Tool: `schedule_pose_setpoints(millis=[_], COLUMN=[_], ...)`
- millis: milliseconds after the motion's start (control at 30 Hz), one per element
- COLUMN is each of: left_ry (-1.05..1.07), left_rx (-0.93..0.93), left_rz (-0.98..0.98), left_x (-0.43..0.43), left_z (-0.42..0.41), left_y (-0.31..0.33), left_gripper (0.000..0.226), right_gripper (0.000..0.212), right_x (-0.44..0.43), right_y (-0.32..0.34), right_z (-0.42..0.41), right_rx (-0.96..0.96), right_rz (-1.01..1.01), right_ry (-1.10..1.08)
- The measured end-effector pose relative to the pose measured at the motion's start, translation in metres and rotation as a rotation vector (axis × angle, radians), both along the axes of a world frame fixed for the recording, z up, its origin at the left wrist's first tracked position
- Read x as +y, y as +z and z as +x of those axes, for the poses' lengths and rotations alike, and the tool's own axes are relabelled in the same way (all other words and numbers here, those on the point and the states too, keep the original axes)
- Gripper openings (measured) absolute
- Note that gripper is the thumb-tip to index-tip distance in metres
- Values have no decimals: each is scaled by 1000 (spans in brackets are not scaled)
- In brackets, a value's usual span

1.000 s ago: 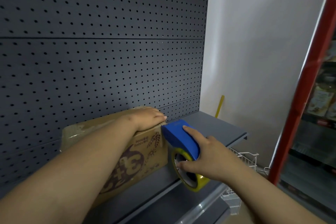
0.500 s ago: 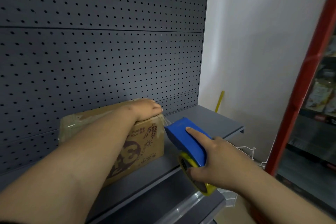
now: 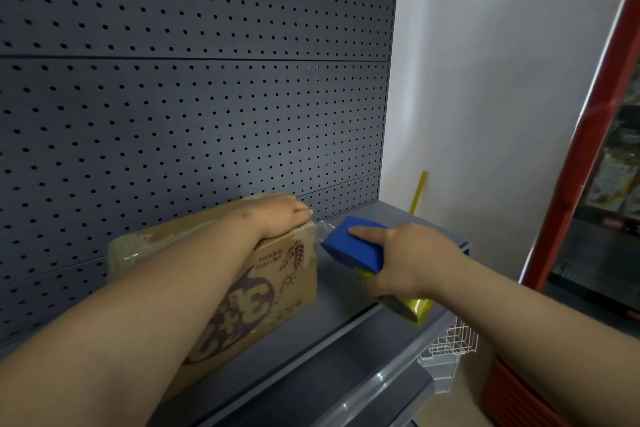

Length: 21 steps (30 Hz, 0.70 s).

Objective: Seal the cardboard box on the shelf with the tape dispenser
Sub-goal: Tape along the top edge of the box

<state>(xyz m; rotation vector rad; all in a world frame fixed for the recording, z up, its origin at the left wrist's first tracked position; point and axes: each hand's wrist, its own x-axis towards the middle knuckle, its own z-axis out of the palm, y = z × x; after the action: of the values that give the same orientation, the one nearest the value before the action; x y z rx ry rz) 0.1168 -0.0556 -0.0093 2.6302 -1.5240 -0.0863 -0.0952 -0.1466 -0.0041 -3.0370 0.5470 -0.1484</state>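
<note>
While the left hand (image 3: 277, 215) presses flat, fingers (image 3: 300, 213) together, on the cardboard box (image 3: 277, 288) on the shelf (image 3: 346, 340), the right hand (image 3: 412, 256), curled round the tape dispenser (image 3: 353, 246), has pulled it rightward, so cutting seems next.

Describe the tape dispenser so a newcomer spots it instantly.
Find the dark pegboard shelf with a cardboard box on it. Just right of the box, the right hand grips the tape dispenser: the only blue thing, yellow roll beneath.
</note>
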Motion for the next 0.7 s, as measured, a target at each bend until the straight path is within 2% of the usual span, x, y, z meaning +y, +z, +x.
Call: schedule_pose_setpoints(millis=[133,200,300,400,500,567,700], left_ry=[-11,-14,-15,-17,-38,-37,-28], left_rx=[8,2,30,38,61,60,114], left_rz=[-19,-22,-42,-32,-39,-37,-62], left_x=[0,0,1,2,3,5,7], left_z=[3,5,8,10,10,12,17], left_y=[0,-1,-1,-1,0,0,1], left_gripper=[37,37,37,34,30,28,33], right_gripper=[76,76,74,73,73,74,70], right_x=[-5,-4,-7,-7,-9,-10,3], right_y=[3,8,14,18,14,15,-7], right_z=[10,11,11,10,12,15,18], right_rx=[2,-2,17,1,26,-5,155], right_rz=[107,29,62,-57,26,-70,-7], right_ry=[18,19,41,18,35,12,124])
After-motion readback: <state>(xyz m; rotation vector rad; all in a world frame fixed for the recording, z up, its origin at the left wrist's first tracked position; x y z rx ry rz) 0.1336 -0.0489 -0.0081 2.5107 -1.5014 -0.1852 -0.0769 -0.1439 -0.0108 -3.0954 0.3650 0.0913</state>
